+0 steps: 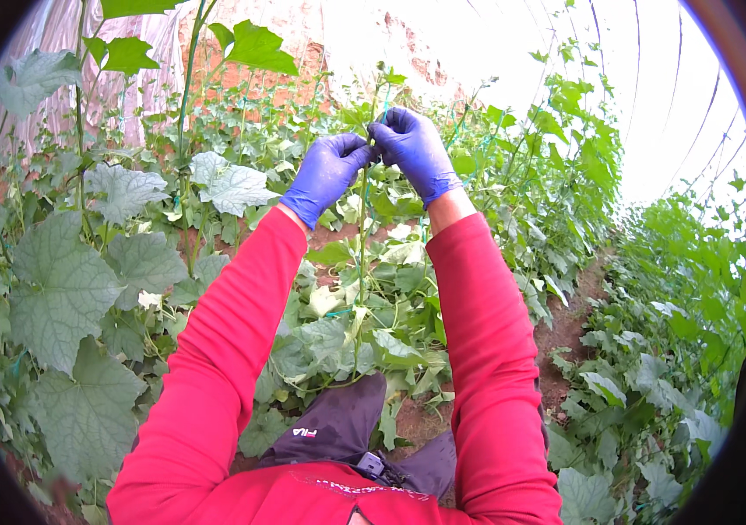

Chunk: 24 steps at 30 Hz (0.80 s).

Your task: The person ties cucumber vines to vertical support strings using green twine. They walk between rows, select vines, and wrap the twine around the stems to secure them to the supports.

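Observation:
My left hand [332, 169] and my right hand [416, 149], both in blue-violet gloves, meet at chest height around a slender green vine stem [362, 244]. The left thumb and fingers pinch the stem from its left side. Close against them, the right fingertips grip at the same spot, where a green twine [386, 98] comes out above. Just which strand each fingertip holds is hidden by the gloves. Above the hands the leafy shoot tip [381, 73] stands upright. Below, the stem runs down to leaves and coiled vines near my knees.
Large lobed leaves [61, 289] and upright stems crowd the left. A narrow soil path [567, 328] runs on the right between dense vine rows [668, 374]. Behind are an earthen wall [310, 72], plastic sheeting [143, 79] and a bright ribbed greenhouse cover [662, 85].

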Available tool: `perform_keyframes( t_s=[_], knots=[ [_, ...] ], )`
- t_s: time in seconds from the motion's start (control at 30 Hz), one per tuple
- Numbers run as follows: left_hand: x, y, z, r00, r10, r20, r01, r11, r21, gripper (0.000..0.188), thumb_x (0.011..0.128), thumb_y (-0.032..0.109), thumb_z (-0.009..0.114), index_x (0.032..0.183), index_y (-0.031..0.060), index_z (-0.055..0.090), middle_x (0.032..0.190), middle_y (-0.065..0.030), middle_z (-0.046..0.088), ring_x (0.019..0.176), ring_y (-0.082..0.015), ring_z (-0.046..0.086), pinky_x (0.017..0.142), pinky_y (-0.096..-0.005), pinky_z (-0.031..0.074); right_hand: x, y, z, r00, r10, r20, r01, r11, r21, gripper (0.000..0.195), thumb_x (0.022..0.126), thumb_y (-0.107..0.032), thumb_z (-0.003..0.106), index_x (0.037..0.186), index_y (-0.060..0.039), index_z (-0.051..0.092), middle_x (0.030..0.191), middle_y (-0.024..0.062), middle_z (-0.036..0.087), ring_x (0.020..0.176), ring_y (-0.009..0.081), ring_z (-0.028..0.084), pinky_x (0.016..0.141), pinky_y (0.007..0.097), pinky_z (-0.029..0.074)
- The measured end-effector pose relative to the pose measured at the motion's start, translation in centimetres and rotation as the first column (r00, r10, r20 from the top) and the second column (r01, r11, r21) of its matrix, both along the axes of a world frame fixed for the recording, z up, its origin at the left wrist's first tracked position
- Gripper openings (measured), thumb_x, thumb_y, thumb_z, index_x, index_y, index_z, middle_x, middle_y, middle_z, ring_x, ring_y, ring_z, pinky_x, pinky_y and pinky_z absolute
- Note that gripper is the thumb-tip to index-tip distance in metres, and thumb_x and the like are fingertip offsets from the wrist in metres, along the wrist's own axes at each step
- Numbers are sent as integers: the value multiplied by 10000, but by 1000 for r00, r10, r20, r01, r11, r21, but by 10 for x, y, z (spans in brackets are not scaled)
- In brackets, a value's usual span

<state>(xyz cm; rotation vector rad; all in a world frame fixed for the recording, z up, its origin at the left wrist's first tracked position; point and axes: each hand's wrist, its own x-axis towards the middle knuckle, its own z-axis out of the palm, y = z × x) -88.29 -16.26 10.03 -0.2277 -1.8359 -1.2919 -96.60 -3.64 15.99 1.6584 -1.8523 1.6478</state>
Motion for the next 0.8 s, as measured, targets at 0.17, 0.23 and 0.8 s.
perform_keyframes(
  t_s=[0.17,0.23,0.8],
  knots=[
    [2,11,13,997,-30,75,26,998,48,164,893,179,633,885,30,699,721,-5,647,527,-46,485,498,-222,409,-15,6,10,990,-112,90,128,971,-201,257,894,-217,642,779,8,593,613,45,591,487,102,520,462,257,421],
    [0,10,19,991,-105,82,102,994,50,176,917,183,603,900,21,670,766,-39,678,487,-62,519,458,-207,418,-13,16,25,984,-82,161,130,939,-317,238,902,-225,640,809,-7,616,610,27,572,498,77,502,453,240,403],
    [-32,11,48,994,-111,5,110,989,99,311,941,304,576,1025,11,638,855,-80,679,710,-117,651,579,-234,528,5,35,6,980,-161,-119,197,877,438,261,898,-296,627,847,-50,698,651,18,636,521,79,533,508,255,453]
  ],
)
